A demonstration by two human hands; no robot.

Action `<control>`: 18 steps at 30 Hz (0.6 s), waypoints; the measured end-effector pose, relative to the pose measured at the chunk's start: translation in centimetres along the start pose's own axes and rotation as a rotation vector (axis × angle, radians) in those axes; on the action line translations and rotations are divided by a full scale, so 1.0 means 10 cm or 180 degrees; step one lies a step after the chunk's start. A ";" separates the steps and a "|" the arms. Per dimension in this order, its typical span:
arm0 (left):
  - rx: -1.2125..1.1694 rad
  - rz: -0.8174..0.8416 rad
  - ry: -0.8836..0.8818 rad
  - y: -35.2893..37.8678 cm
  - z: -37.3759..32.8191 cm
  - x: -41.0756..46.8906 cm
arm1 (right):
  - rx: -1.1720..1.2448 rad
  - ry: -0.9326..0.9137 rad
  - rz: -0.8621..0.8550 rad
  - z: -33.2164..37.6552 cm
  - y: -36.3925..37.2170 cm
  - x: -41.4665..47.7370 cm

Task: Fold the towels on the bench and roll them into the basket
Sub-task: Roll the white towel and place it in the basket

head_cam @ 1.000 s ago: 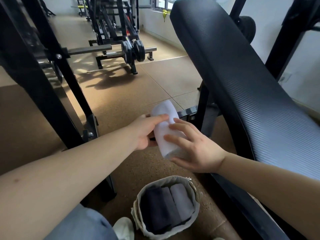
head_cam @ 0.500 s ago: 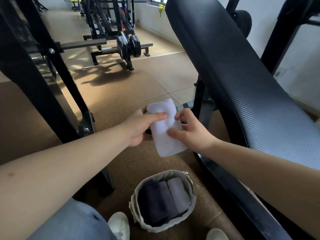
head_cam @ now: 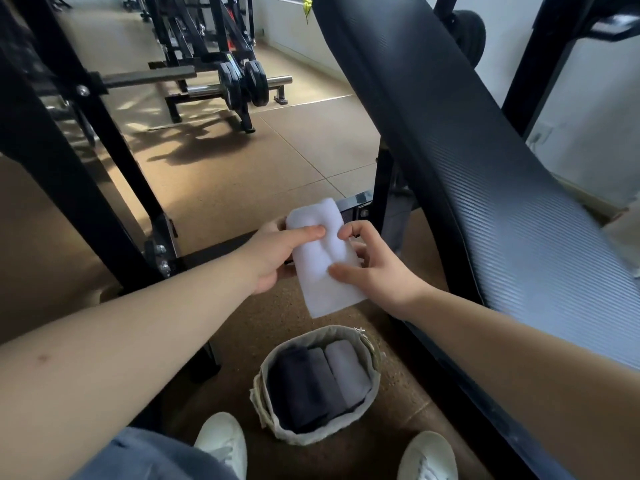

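Observation:
A white rolled towel (head_cam: 322, 265) is held in the air above the floor, between both hands. My left hand (head_cam: 273, 254) grips its left side with the thumb across the front. My right hand (head_cam: 374, 268) pinches its right side with thumb and curled fingers. Below them a grey fabric basket (head_cam: 372, 396) stands on the floor with three rolled towels (head_cam: 322, 379) inside, from dark navy to light grey. The black padded bench (head_cam: 467, 174) slopes up on the right.
A black steel frame post (head_cam: 86, 150) rises on the left. A barbell rack with weight plates (head_cam: 242, 84) stands further back. My white shoes (head_cam: 225, 441) flank the basket. A pale cloth edge (head_cam: 623, 244) lies at the bench's right side.
Both hands carried the white roll slightly up and left, and my right hand shifted from lying flat over the roll to pinching its side.

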State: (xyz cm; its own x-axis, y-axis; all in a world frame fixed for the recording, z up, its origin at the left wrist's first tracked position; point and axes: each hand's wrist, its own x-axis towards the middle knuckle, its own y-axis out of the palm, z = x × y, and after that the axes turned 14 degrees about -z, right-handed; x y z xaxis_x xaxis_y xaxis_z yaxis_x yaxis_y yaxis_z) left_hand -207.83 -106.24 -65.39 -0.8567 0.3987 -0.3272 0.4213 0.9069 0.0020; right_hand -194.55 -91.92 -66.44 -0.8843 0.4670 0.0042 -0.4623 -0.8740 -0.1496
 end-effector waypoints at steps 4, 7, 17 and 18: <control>-0.0171 -0.0216 -0.0179 0.06 0.36 -0.03 | 0.0126 0.0170 0.0066 -0.27 0.05 -0.08; -0.0292 -0.0234 -0.0484 0.10 0.68 -0.04 | 0.0232 0.0459 0.0069 -0.54 0.11 -0.17; 0.0977 -0.0178 -0.0352 -0.12 1.60 0.15 | -0.0319 0.1134 -0.0060 -1.36 0.39 -0.24; 0.1359 -0.0177 -0.0188 -0.16 1.69 0.18 | -0.0508 0.1130 -0.0095 -1.44 0.39 -0.23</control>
State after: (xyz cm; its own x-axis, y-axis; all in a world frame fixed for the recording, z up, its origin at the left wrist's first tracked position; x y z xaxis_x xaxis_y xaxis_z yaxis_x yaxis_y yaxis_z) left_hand -204.97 -109.25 -81.97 -0.8684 0.3311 -0.3692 0.4709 0.7842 -0.4042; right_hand -193.34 -94.52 -81.26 -0.7796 0.5338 -0.3275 -0.4466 -0.8405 -0.3068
